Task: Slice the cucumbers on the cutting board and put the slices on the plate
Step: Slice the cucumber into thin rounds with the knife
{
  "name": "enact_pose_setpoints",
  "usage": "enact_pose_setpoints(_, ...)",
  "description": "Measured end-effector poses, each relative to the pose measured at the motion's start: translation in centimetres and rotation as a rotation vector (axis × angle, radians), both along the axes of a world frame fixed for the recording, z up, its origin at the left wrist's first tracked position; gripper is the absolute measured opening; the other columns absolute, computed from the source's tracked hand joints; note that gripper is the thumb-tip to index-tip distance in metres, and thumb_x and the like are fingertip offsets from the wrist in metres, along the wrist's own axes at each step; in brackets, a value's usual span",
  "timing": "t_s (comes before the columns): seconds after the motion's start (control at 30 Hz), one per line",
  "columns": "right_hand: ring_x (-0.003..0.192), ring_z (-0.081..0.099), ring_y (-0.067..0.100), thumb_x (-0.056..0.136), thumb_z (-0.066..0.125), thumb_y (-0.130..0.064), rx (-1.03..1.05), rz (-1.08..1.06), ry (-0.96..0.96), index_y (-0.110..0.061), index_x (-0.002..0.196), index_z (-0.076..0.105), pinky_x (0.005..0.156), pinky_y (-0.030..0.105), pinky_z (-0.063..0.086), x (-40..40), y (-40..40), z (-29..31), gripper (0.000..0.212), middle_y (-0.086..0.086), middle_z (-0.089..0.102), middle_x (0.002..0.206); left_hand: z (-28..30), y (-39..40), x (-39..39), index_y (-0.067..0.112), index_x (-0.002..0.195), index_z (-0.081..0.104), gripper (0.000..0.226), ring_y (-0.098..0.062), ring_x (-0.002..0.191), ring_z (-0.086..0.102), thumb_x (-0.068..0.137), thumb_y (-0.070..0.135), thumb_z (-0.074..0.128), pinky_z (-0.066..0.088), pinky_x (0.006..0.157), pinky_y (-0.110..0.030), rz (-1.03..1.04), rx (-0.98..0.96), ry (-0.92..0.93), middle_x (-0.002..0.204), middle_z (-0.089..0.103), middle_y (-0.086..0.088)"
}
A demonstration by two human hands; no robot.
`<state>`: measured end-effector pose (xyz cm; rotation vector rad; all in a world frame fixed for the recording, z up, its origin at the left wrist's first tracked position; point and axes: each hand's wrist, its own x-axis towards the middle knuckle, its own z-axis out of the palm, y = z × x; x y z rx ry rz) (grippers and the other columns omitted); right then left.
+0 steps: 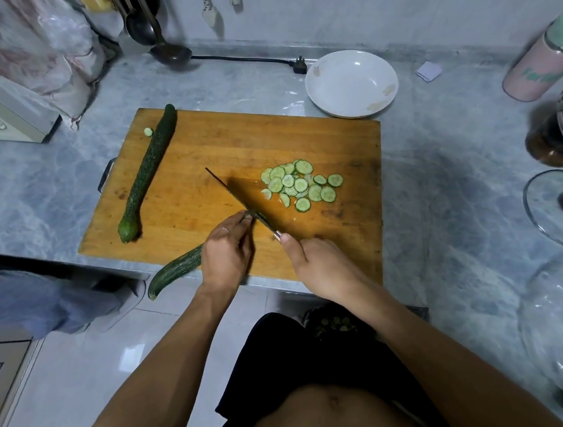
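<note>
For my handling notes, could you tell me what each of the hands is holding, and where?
The left hand grips the cucumber near its cut end. The right hand grips the knife by its handle.

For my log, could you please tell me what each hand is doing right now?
Left hand: holding the cucumber on the board.
Right hand: gripping the knife.

Dark green bumpy cucumber point(147, 173), pale green slices point(301, 185), orange-brown wooden board point(232, 142), white plate point(351, 82), grey marbled counter point(440, 163).
</note>
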<state>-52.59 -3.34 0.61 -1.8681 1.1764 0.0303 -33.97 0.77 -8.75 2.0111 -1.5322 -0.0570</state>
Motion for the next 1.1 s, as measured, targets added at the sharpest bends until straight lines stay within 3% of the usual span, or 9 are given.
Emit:
enact_pose_setpoints(0.17, 0.052, 0.048, 0.019, 0.104, 0.02, -0.053, -0.021, -0.032, -0.026, -0.007, 0.061, 0.048, 0.052, 0.032, 0.035, -0.8, -1.2, 0.2, 0.069, 0.004, 0.049, 0.056, 0.2, 0.2, 0.0, 0.013, 0.102, 0.078, 0.02, -0.025, 0.092, 0.073, 0.083, 0.01, 0.074, 0.059, 0.069, -0.034, 0.038, -0.01, -0.032, 0.109, 0.073, -0.009)
enact_pose_setpoints(0.4, 0.054, 0.05, 0.019, 0.104, 0.022, -0.052, -0.047, -0.045, -0.032, -0.009, 0.06, 0.047, 0.057, 0.034, 0.037, -2.1, -2.1, 0.9, 0.067, 0.004, 0.049, 0.055, 0.9, -1.6, -1.3, 0.005, 0.103, 0.076, 0.021, -0.029, 0.094, 0.071, 0.083, 0.003, 0.073, 0.059, 0.076, -0.038, 0.001, -0.016, 0.034, 0.109, 0.073, -0.013)
enact_pose_setpoints(0.57, 0.072, 0.06, 0.025, 0.103, 0.023, -0.053, -0.063, -0.005, -0.019, 0.0, 0.082, 0.063, 0.071, 0.041, 0.047, -2.8, -0.9, 1.2, 0.071, 0.016, 0.064, 0.076, 0.9, -1.6, -1.1, 0.004, 0.098, 0.077, 0.017, -0.032, 0.089, 0.072, 0.085, 0.008, 0.068, 0.06, 0.069, -0.041, -0.015, -0.007, 0.011, 0.111, 0.072, -0.014)
enact_pose_setpoints(0.77, 0.068, 0.05, 0.017, 0.103, 0.02, -0.056, -0.071, 0.03, -0.008, -0.015, 0.065, 0.048, 0.064, 0.036, 0.037, -3.0, -0.1, 1.0, 0.062, 0.004, 0.052, 0.067, 0.2, -1.8, -1.1, 0.009, 0.095, 0.077, 0.035, -0.031, 0.091, 0.07, 0.092, 0.027, 0.047, 0.056, 0.062, -0.035, -0.019, 0.045, -0.006, 0.115, 0.071, -0.008)
enact_pose_setpoints(0.9, 0.078, 0.049, 0.02, 0.102, 0.019, -0.059, -0.02, 0.014, 0.013, -0.023, 0.066, 0.044, 0.066, 0.034, 0.035, -2.8, -0.2, 1.0, 0.057, 0.002, 0.05, 0.075, 0.5, -1.8, -1.3, 0.009, 0.095, 0.077, 0.023, -0.029, 0.09, 0.07, 0.088, 0.015, 0.057, 0.057, 0.061, -0.035, -0.016, 0.02, -0.03, 0.112, 0.072, -0.008)
enact_pose_setpoints(1.0, 0.072, 0.047, 0.02, 0.101, 0.02, -0.061, -0.006, 0.015, 0.024, -0.024, 0.065, 0.04, 0.056, 0.033, 0.03, -2.6, -0.3, 0.8, 0.055, 0.003, 0.047, 0.075, 0.9, -1.8, -1.5, 0.007, 0.091, 0.076, 0.018, -0.029, 0.082, 0.07, 0.083, 0.007, 0.06, 0.055, 0.056, -0.033, -0.032, -0.015, -0.043, 0.105, 0.073, -0.008)
enact_pose_setpoints(1.1, 0.064, 0.048, 0.018, 0.101, 0.021, -0.061, 0.011, -0.006, 0.026, -0.021, 0.063, 0.042, 0.051, 0.032, 0.029, -1.9, -0.8, 0.5, 0.058, 0.005, 0.048, 0.072, 0.6, -1.9, -1.3, 0.009, 0.092, 0.077, 0.019, -0.028, 0.086, 0.07, 0.084, 0.009, 0.06, 0.056, 0.058, -0.033, -0.035, -0.016, -0.057, 0.107, 0.073, -0.007)
